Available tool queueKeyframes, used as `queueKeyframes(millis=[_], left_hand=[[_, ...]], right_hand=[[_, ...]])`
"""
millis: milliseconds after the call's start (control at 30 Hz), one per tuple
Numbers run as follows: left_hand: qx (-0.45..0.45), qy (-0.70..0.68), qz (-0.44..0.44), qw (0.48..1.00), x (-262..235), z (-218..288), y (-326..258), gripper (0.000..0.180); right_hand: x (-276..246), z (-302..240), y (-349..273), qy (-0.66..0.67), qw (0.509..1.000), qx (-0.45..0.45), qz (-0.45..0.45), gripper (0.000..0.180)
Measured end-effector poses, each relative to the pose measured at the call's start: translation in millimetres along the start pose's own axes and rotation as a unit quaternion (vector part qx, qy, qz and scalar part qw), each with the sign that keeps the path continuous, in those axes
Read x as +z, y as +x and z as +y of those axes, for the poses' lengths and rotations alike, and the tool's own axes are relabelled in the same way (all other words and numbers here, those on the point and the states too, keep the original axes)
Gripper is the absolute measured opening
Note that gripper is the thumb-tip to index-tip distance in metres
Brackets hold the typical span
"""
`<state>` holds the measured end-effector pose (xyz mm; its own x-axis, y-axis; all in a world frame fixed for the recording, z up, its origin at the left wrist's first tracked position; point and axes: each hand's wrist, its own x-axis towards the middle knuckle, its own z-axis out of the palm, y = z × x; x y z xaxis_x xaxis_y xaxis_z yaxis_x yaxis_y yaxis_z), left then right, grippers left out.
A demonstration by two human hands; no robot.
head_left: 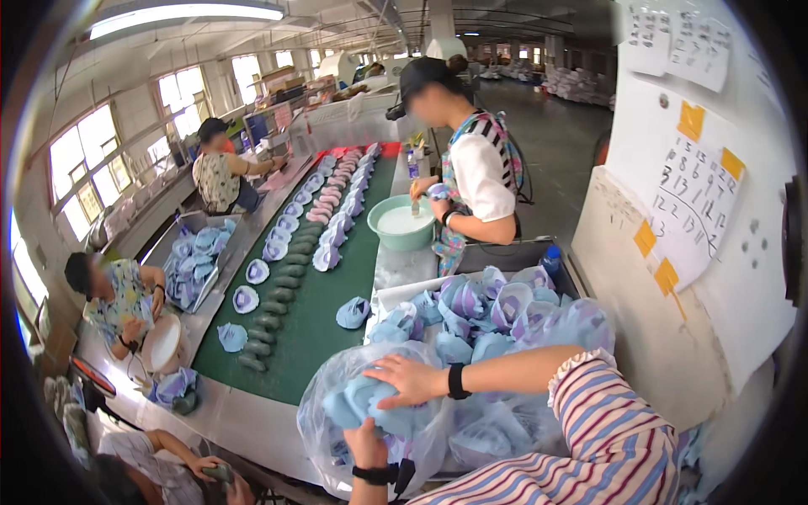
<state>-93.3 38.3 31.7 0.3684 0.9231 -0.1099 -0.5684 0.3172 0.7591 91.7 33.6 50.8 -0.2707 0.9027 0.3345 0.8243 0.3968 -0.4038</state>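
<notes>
My left hand (368, 446) comes up from the lower edge, its fingers closed on the near side of a bunch of light blue shoe uppers (347, 407). My right hand (406, 379) reaches in from the right and grips the same bunch from above, fingers and thumb spread over it. The bunch sits in the mouth of a clear plastic bag (316, 421) that bulges around both wrists. More blue and purple uppers show dimly through the bag. Just beyond my right arm, a heap of blue and lilac uppers (471, 307) fills a tray.
A green conveyor belt (324, 358) carries rows of uppers and dark green and pink shoe lasts (269, 307). Across the belt, a person (126, 295) works by a white tub (164, 345). Another person (480, 168) stands by a mint basin (404, 220). Papered board (715, 194) rises right.
</notes>
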Motion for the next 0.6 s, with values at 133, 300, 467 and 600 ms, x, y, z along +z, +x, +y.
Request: queueKeyframes(millis=[133,300,467,600], left_hand=[[0.147,0.121,0.03,0.981,-11.7,19.7,-28.8,0.053],[0.2,0.183,0.077,0.959,12.2,41.3,-42.0,0.047],[0.213,0.132,0.079,0.965,22.0,60.4,-35.7,0.046],[0.242,0.162,0.103,0.951,-9.7,83.3,-0.7,0.041]], right_hand=[[-30.4,-46.5,12.9,0.153,0.986,0.009,-0.06,0.087],[-40.9,-56.6,17.9,0.173,0.979,0.03,-0.104,0.1],[-62.2,-75.4,-1.3,0.069,0.988,-0.037,-0.135,0.115],[-92.2,-38.9,-10.8,0.265,0.937,0.229,-0.018,0.067]])
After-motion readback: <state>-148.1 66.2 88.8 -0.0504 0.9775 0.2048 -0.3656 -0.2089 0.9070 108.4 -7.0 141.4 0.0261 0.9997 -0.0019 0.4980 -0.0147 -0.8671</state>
